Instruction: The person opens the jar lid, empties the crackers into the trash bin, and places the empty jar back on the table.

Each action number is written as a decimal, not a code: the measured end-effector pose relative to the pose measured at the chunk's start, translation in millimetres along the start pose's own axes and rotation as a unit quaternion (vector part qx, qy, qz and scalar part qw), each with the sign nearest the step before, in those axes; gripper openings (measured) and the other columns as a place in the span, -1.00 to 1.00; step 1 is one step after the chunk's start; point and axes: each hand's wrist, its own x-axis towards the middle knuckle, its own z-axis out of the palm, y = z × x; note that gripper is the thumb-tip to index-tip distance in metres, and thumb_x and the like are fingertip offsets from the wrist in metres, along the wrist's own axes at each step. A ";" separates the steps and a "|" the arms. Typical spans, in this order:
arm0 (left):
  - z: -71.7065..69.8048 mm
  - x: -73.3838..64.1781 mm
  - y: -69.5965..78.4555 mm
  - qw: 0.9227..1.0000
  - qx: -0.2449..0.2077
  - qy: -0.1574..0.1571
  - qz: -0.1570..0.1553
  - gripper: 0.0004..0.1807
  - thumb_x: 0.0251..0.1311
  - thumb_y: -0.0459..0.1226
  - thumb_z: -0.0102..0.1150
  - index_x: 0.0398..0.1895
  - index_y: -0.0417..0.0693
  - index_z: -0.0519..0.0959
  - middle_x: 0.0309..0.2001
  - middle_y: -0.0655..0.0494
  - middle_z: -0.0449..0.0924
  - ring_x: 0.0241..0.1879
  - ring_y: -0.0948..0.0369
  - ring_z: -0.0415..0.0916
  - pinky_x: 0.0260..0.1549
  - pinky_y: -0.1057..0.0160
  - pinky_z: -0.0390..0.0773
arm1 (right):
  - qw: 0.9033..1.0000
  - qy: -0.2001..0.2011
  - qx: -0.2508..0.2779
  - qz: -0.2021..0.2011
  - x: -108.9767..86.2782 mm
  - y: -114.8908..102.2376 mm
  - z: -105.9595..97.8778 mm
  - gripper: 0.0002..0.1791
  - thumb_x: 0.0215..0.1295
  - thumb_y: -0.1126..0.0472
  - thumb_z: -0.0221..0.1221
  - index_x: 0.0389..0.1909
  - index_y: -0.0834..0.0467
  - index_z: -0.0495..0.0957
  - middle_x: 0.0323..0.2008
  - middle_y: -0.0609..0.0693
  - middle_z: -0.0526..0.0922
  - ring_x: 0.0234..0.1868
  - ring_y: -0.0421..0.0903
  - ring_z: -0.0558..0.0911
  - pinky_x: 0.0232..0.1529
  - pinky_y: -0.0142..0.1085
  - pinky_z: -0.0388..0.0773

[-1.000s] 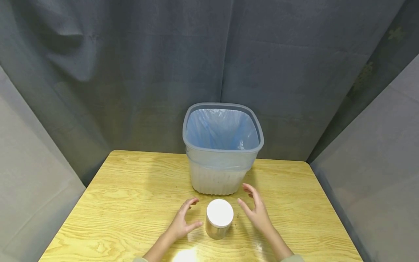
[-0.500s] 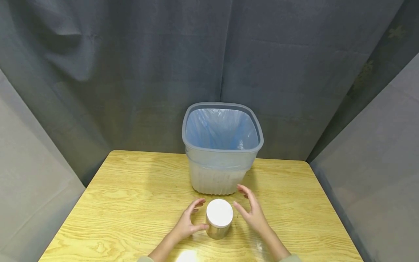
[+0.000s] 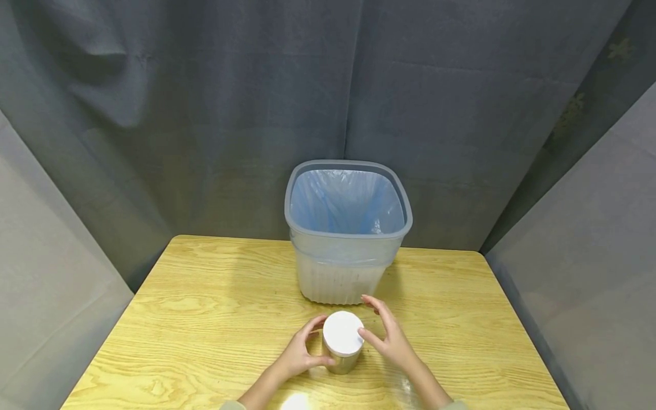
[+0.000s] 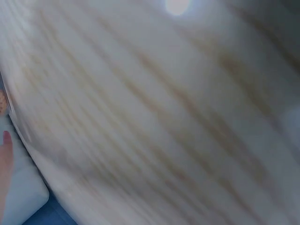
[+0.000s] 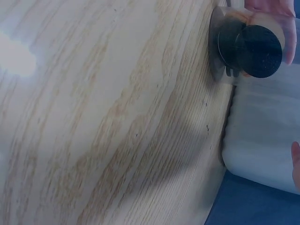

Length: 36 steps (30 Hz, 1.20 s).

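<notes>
A clear-walled jar (image 3: 342,364) with a white lid (image 3: 343,332) stands upright on the wooden table. My left hand (image 3: 297,356) curves round its left side, the thumb across the front of the jar and the fingertips by the lid's left edge. To the right, my right hand (image 3: 394,341) has its fingers spread and slightly bent; the thumb overlaps the lid's right edge, though contact is unclear. In the right wrist view dark round shapes show in the jar (image 5: 220,51), with part of my left hand (image 5: 272,6) behind it. Only a fingertip of my left hand (image 4: 5,154) shows in the left wrist view.
Just behind the jar stands a translucent bin (image 3: 338,279) with a grey rim and a blue bag lining. The wooden table (image 3: 205,324) ends at a dark grey curtain (image 3: 230,114). Pale panels (image 3: 46,256) flank both sides.
Both hands have moved inward toward the jar. The left has come round its left side, and the right thumb has reached the lid's edge. Jar and bin have stayed put.
</notes>
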 end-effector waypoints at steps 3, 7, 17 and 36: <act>1.6 0.0 1.4 1.000 -0.007 -0.002 -0.009 -0.06 -0.23 -0.22 0.47 0.30 0.04 0.17 0.23 0.12 0.29 0.19 0.12 0.25 0.13 0.00 0.36 | 1.000 -0.012 0.003 0.001 -2.3 6.9 3.6 -0.30 -0.02 0.42 0.27 0.18 0.40 0.22 0.09 0.26 0.39 0.12 -0.08 0.37 0.14 -0.20 0.36; 3.6 0.8 4.5 1.000 -0.001 -0.006 0.011 -0.05 -0.23 -0.27 0.46 0.31 0.01 0.16 0.23 0.03 0.28 0.18 0.08 0.27 0.11 0.06 0.40 | 0.999 -0.036 0.000 0.008 -8.2 22.9 10.0 -0.25 0.00 0.35 0.28 0.25 0.26 0.19 0.17 0.18 0.35 0.16 0.07 0.33 0.13 0.00 0.36; 2.6 0.5 30.8 0.999 -0.043 -0.029 -0.004 -0.09 -0.18 -0.32 0.43 0.28 -0.24 0.15 0.20 -0.15 0.28 0.16 -0.10 0.23 0.13 0.03 0.37 | 0.996 -0.087 -0.005 -0.008 -12.6 31.9 14.0 -0.18 0.03 0.11 0.30 0.31 0.12 0.14 0.27 0.06 0.24 0.28 0.03 0.21 0.08 0.30 0.23; 1.2 1.0 34.2 0.998 -0.054 -0.019 -0.036 -0.11 -0.22 -0.32 0.45 0.25 -0.23 0.21 0.18 -0.11 0.33 0.15 -0.11 0.26 0.12 0.05 0.38 | 0.989 -0.120 -0.085 -0.022 -16.5 31.5 13.5 -0.09 -0.08 -0.17 0.32 0.29 0.06 0.19 0.27 0.03 0.26 0.22 0.06 0.30 0.05 0.21 0.34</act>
